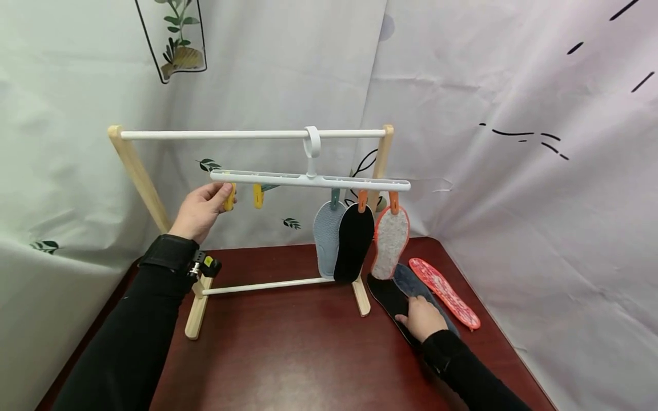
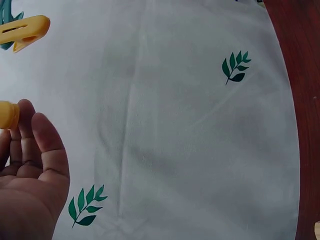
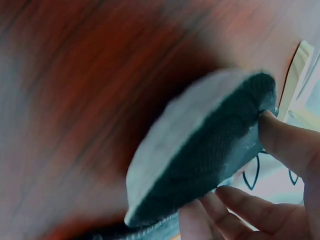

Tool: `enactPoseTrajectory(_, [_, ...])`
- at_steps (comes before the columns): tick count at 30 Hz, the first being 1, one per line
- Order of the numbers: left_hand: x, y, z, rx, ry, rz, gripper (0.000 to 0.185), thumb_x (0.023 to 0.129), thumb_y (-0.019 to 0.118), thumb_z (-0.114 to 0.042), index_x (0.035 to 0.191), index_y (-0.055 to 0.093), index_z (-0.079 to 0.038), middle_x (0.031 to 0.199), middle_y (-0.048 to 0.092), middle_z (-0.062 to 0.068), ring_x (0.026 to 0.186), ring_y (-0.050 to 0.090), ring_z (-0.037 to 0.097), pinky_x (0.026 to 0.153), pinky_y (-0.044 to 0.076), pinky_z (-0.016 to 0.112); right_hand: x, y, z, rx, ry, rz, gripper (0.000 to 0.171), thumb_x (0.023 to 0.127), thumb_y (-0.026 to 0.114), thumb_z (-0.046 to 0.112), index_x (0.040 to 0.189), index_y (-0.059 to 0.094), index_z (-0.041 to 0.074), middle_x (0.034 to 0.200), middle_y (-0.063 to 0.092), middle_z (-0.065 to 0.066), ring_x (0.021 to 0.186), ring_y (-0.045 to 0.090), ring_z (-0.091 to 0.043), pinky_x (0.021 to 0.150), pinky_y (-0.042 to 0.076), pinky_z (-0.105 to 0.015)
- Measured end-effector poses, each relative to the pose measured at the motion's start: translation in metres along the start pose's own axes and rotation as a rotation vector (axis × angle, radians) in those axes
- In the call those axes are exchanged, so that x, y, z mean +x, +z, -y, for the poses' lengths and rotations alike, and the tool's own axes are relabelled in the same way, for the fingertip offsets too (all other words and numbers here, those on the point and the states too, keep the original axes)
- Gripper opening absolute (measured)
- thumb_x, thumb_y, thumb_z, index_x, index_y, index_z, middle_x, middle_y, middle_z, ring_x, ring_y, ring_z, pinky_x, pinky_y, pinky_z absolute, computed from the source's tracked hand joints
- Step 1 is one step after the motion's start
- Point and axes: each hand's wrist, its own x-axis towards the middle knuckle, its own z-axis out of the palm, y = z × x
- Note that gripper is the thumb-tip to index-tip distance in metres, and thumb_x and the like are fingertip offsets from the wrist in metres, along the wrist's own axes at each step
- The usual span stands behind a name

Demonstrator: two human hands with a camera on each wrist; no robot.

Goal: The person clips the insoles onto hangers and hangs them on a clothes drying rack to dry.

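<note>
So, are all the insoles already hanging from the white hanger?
No: three insoles hang from the white hanger, but the red insole lies on the table, and the right hand rests on the others there.

rack (image 1: 135, 165) on table (image 1: 288, 354) – insoles (image 1: 442, 291) R

Dark red table (image 1: 288, 354) carries drying rack (image 1: 197, 314), three insoles (image 1: 444, 292).

Yellow clip (image 1: 229, 198): hangs from the hanger bar's left end, left of frame centre. Dark grey insole (image 1: 417, 290): flat on the table, lower right, overlapping a black insole (image 1: 389, 299); one end lifted.
</note>
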Motion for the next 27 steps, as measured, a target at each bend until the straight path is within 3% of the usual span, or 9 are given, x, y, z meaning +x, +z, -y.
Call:
enactPoseTrajectory(7, [-0.001,-0.001,-0.001,0.042,-0.041,0.043,0.057,0.105,0.048,-0.047,0.142,0.052,-0.003,0.104,0.060,-0.017,0.096,0.051,0.008,0.080,0.046,0.014,0.003,0.005,-0.006,0.040,0.002,0.005,0.059,0.084,0.084,0.031,0.118,0.065,-0.012,0.098,0.062,-0.025,0.090,0.065,-0.042,0.083,0.055,-0.053])
enactPoseTrajectory(10, [-0.002,-0.001,0.000,0.056,-0.042,0.063,0.055,0.105,0.052,-0.045,0.138,0.056,-0.002,0.099,0.064,-0.023,0.094,0.055,0.005,0.080,0.049,0.014,0.005,0.003,-0.008,0.084,0.018,0.027,0.062,0.084,0.084,0.029,0.123,0.063,-0.014,0.105,0.062,-0.027,0.098,0.064,-0.043,0.089,0.054,-0.054])
enactPoseTrajectory(13, [-0.004,-0.001,0.001,0.057,-0.035,0.085,0.050,0.104,0.055,-0.044,0.133,0.060,-0.003,0.098,0.067,-0.025,0.095,0.060,0.002,0.082,0.052,0.016,0.008,0.000,-0.010,0.128,0.021,0.033,0.054,0.087,0.081,0.022,0.123,0.063,-0.013,0.109,0.064,-0.027,0.103,0.065,-0.043,0.091,0.053,-0.055])
enactPoseTrajectory(17, [-0.005,-0.001,0.001,0.066,-0.039,0.094,0.051,0.104,0.056,-0.041,0.134,0.060,-0.001,0.096,0.068,-0.027,0.096,0.060,0.000,0.083,0.052,0.016,0.010,-0.004,-0.016,0.223,0.022,0.046,0.033,0.091,0.073,0.010,0.115,0.064,-0.010,0.094,0.065,-0.017,0.086,0.064,-0.030,0.079,0.053,-0.046])
enactPoseTrajectory(20, [-0.006,0.000,0.001,0.077,-0.036,0.081,0.055,0.104,0.057,-0.040,0.138,0.057,0.003,0.094,0.067,-0.030,0.096,0.060,-0.002,0.082,0.050,0.015,0.009,-0.007,-0.020,0.296,0.024,0.073,0.020,0.093,0.069,0.006,0.106,0.061,-0.006,0.082,0.056,-0.008,0.072,0.054,-0.019,0.068,0.045,-0.036])
enactPoseTrajectory(27, [-0.008,0.001,-0.001,0.024,-0.032,0.080,0.054,0.103,0.061,-0.036,0.136,0.057,0.007,0.093,0.070,-0.028,0.095,0.062,-0.002,0.081,0.052,0.015,-0.005,-0.032,-0.022,0.384,-0.021,0.191,0.014,0.095,0.066,0.003,0.101,0.054,-0.001,0.083,0.049,-0.006,0.070,0.046,-0.017,0.066,0.038,-0.031])
